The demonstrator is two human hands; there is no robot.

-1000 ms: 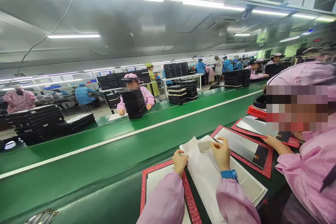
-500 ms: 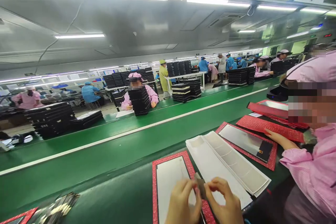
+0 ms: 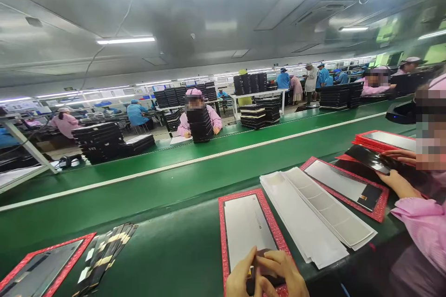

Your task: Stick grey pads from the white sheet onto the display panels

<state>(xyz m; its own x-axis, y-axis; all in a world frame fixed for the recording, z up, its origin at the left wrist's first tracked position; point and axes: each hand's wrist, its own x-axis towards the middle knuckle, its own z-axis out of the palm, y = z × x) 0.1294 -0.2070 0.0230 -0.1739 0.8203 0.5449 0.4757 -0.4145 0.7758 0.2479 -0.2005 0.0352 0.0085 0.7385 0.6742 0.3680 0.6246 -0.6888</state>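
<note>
A display panel (image 3: 242, 225) with a silvery back lies on red bubble wrap (image 3: 223, 236) in front of me. My left hand (image 3: 244, 274) is over its near end, fingers bent and pinched together. Against it, my right hand (image 3: 284, 273) curls its fingers from the other side. Between the fingertips shows a small dark grey piece (image 3: 264, 252), mostly covered by my fingers. A bit of gold-coloured flex cable (image 3: 250, 273) peeks out beside the left fingers. The panel's near edge is hidden beneath both hands.
White sheets with grey stickers (image 3: 320, 209) lie to the right. Beyond them are another panel (image 3: 337, 181) and a co-worker's hand (image 3: 400, 183) holding a dark panel. Flex strips (image 3: 104, 253) and a wrapped panel (image 3: 45, 267) lie left. A green conveyor (image 3: 167, 183) runs behind.
Both hands have come down onto the panel's near end, with the grey piece now mostly covered. My view has turned left. The co-worker has lifted a dark panel.
</note>
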